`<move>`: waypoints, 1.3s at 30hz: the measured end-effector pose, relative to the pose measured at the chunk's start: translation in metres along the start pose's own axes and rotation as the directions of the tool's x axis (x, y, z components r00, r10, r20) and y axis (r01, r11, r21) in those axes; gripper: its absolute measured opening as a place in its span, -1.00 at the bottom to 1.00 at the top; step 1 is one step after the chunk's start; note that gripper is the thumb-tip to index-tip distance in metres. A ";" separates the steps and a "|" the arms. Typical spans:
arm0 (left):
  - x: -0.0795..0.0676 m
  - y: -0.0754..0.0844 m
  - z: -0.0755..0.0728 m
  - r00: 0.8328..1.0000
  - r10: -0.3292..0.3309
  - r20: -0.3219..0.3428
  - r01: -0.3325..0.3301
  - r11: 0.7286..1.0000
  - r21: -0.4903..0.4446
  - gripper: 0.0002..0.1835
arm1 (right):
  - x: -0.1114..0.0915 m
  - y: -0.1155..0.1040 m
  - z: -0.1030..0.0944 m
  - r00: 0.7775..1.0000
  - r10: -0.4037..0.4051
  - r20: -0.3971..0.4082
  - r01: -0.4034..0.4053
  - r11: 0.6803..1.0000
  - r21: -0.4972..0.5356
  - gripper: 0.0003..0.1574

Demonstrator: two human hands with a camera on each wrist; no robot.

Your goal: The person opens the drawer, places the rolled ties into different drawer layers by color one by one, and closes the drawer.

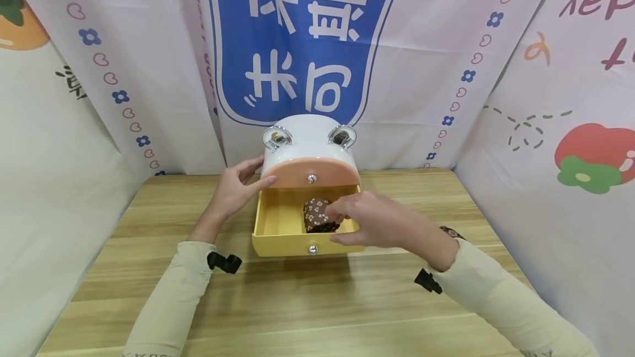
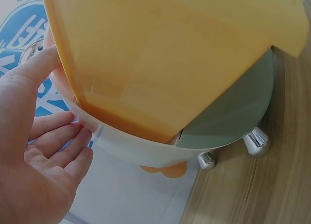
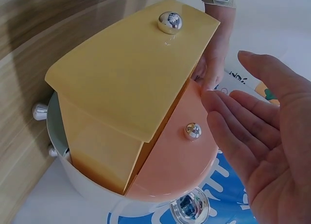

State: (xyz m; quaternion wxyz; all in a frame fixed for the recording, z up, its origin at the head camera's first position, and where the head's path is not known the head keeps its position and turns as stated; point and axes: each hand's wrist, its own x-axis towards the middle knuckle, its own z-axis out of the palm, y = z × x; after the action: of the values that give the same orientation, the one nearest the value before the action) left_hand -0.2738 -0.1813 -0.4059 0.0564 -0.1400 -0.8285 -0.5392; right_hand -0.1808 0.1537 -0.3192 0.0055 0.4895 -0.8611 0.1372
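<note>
A small storage box (image 1: 308,135) with a white rounded shell stands on the table, its yellow lower drawer (image 1: 280,244) pulled out. Inside that drawer sits a brown item with a flower pattern and a dark lower edge (image 1: 315,215); its kind is unclear. My left hand (image 1: 237,190) rests against the box's left side, thumb at the edge of the closed pink upper drawer (image 1: 292,172). Over the drawer's right part is my right hand (image 1: 369,218), fingers by the patterned item. In the right wrist view this hand (image 3: 262,131) has loosely extended fingers with nothing between them.
The wooden table (image 1: 238,313) extends around the box. Behind it hangs a printed curtain (image 1: 397,98) with a blue panel. Round metallic eyes (image 1: 342,136) stick out at the top of the box, and short silver feet (image 2: 256,141) support it.
</note>
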 end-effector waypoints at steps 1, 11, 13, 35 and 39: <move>0.000 0.000 0.000 1.000 -0.001 0.000 0.001 1.000 0.002 -0.11 | -0.001 0.000 0.001 1.000 0.000 0.001 0.000 1.000 0.000 -0.58; 0.000 0.000 0.001 1.000 -0.001 -0.005 0.001 1.000 0.005 -0.13 | -0.006 -0.006 0.008 1.000 -0.002 0.017 0.003 1.000 -0.016 -0.57; 0.000 0.000 0.001 1.000 -0.003 -0.005 0.003 1.000 0.007 -0.12 | -0.006 -0.007 0.011 1.000 -0.015 0.015 0.016 1.000 -0.019 -0.60; 0.000 -0.001 0.002 1.000 -0.016 -0.005 0.016 1.000 0.000 -0.11 | -0.009 -0.014 0.065 0.995 -0.003 -0.100 -0.003 0.998 -0.058 -0.75; 0.000 -0.001 0.002 1.000 -0.019 -0.003 0.019 1.000 -0.004 -0.11 | -0.009 -0.014 0.080 0.981 0.015 -0.194 -0.031 0.996 -0.081 -0.74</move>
State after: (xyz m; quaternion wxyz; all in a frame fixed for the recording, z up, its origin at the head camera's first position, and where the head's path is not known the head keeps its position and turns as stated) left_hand -0.2743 -0.1800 -0.4071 0.0523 -0.1313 -0.8288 -0.5414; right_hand -0.1544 0.1355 -0.3938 0.1080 0.4631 -0.8672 0.1480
